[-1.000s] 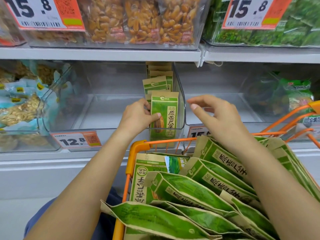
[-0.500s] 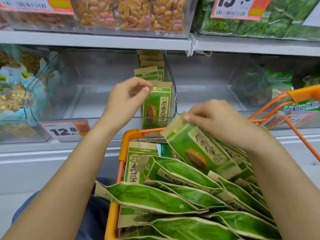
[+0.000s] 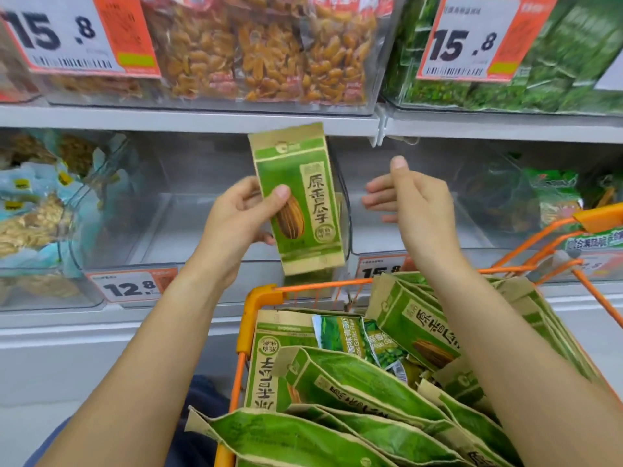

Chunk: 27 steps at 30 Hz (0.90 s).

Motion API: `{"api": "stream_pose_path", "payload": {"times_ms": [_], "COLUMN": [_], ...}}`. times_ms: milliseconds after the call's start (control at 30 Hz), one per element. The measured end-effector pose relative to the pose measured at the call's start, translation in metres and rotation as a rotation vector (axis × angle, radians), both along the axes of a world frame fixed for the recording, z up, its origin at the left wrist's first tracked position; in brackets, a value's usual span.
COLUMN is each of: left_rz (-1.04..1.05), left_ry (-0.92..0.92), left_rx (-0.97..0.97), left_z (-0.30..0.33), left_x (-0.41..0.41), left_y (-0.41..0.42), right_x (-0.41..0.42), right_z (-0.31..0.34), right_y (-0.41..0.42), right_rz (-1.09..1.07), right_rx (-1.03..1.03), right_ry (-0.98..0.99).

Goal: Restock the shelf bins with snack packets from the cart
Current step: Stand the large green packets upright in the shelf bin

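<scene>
Held packet (image 3: 301,200): matt, paper-like, tan edges, green printed face. Shelf bin (image 3: 188,210): clear plastic, smooth, faint glare. Cart rim (image 3: 259,298): orange, glossy coating. Upper bags (image 3: 269,48): transparent glossy film. Shelf edge (image 3: 188,121): smooth, pale grey, matt.

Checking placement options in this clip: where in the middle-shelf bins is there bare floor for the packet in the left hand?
The clear bin above the 12.8 tag shows bare floor left of the held packet, gripped by the left hand. The next bin's floor, under the open right hand, also looks bare. The blue-packet bin and cart are crowded.
</scene>
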<state>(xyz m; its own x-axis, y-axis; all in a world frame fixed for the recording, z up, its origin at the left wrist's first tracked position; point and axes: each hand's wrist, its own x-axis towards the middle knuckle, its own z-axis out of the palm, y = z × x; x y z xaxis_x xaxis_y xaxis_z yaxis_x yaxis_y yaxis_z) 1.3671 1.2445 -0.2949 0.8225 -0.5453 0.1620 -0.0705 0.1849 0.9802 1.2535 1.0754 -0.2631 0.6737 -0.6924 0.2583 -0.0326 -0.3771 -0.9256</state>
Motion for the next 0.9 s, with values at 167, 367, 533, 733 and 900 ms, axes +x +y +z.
{"api": "stream_pose_path", "payload": {"times_ms": [167, 367, 533, 733, 900], "left_rz": [0.043, 0.075, 0.141, 0.120, 0.037], "left_ry": [-0.030, -0.226, -0.455, -0.375, -0.350], "left_rx": [-0.127, 0.253, 0.650, 0.736, 0.633], "left_z": [-0.007, -0.020, -0.026, -0.020, -0.020], "left_x": [0.008, -0.001, -0.010, -0.002, -0.002], "left_y": [0.001, -0.011, -0.017, -0.016, -0.012], "right_x": [-0.005, -0.007, -0.006, -0.011, -0.036], "right_z": [-0.031, -0.034, -0.035, -0.029, 0.015], "right_y": [-0.009, -0.009, -0.008, -0.004, 0.034], "right_rz": [0.043, 0.109, 0.131, 0.057, 0.383], "right_rx": [0.000, -0.089, -0.144, -0.260, -0.456], "right_ry": [0.233, 0.347, 0.366, 0.215, 0.449]}}
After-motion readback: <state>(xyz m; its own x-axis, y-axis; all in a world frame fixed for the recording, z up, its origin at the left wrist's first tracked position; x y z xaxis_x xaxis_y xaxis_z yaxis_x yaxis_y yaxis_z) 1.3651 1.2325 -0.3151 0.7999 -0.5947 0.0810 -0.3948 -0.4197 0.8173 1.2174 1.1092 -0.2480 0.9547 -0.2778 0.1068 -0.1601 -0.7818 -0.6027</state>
